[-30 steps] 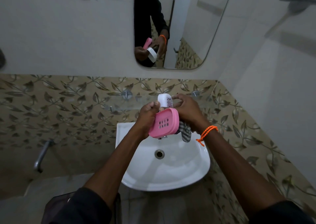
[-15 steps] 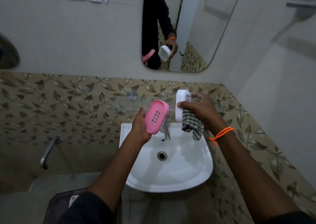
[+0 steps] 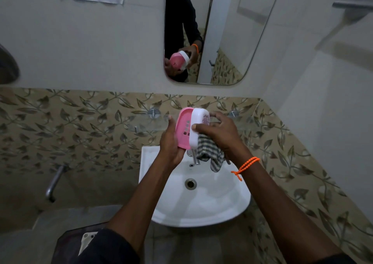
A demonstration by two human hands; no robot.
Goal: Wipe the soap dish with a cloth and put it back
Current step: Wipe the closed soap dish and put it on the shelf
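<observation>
**Mia:** What is that metal pipe (image 3: 54, 183) way over on the left?

**Sam:** It sticks out of the leafy tile wall (image 3: 80, 126). Nobody is touching it.

**Mia:** And next to it, who holds the pink thing?

**Sam:** That is the left hand (image 3: 171, 142). Its grip is closed around the pink tray (image 3: 184, 128), the inside part of the soap dish. It has little holes so water can drip out. I think the hand holds it up on its edge so the other part can fit onto it.

**Mia:** What is the white part?

**Sam:** That is the white shell (image 3: 198, 126), the outside part of the soap dish. It is touching the pink tray, side by side. The right hand (image 3: 219, 132) grips it, with the thumb on the front.

**Mia:** Why is there a rag hanging down?

**Sam:** That is the striped cloth (image 3: 210, 152). The right hand holds it too, tucked under the fingers, so it can wipe and hold at once. The cloth hangs over the tap (image 3: 193, 156).

**Mia:** Why do it all over the sink (image 3: 201, 207)?

**Sam:** I think so drips fall into the bowl and not on the floor.

**Mia:** Where does the dish go after?

**Sam:** Maybe on the glass shelf (image 3: 145, 122) just behind the hands. It is not back yet. It is still up in the air, above the sink.

**Mia:** I see the hands again up top!

**Sam:** That is the mirror (image 3: 222, 31). And see the orange string (image 3: 245, 166) on the right wrist?
</observation>
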